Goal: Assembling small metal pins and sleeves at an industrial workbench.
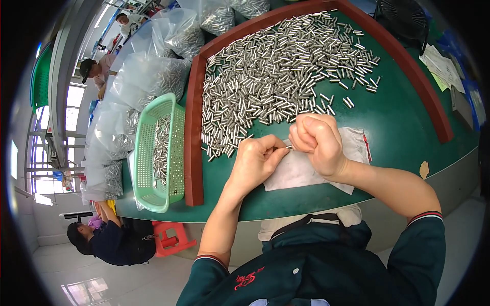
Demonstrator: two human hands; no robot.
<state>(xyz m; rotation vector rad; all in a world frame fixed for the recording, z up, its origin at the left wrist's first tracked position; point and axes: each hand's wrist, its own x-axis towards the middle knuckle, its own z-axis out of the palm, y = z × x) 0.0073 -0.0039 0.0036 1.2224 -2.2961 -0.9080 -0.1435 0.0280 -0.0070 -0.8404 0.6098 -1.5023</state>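
Observation:
My left hand [258, 160] pinches a small shiny metal pin [289, 147] between thumb and fingertips. The pin's far end points to my right hand [319, 145], which is curled into a fist right beside it. What that fist holds, if anything, is hidden by its fingers. Under both hands a pale cloth [293, 171] lies on the green tabletop [393, 137]. Just beyond the hands spreads a large heap of similar short metal pins [275, 71], with a few strays at its right edge.
Dark red rails [194, 127] border the heap. Left of them stands a light green basket [176, 153] holding pins. Clear bags of metal parts [168, 76] line the left side. A black fan [403, 20] and papers [441, 66] sit at right. Co-workers are at left; one sits near a red stool [171, 239].

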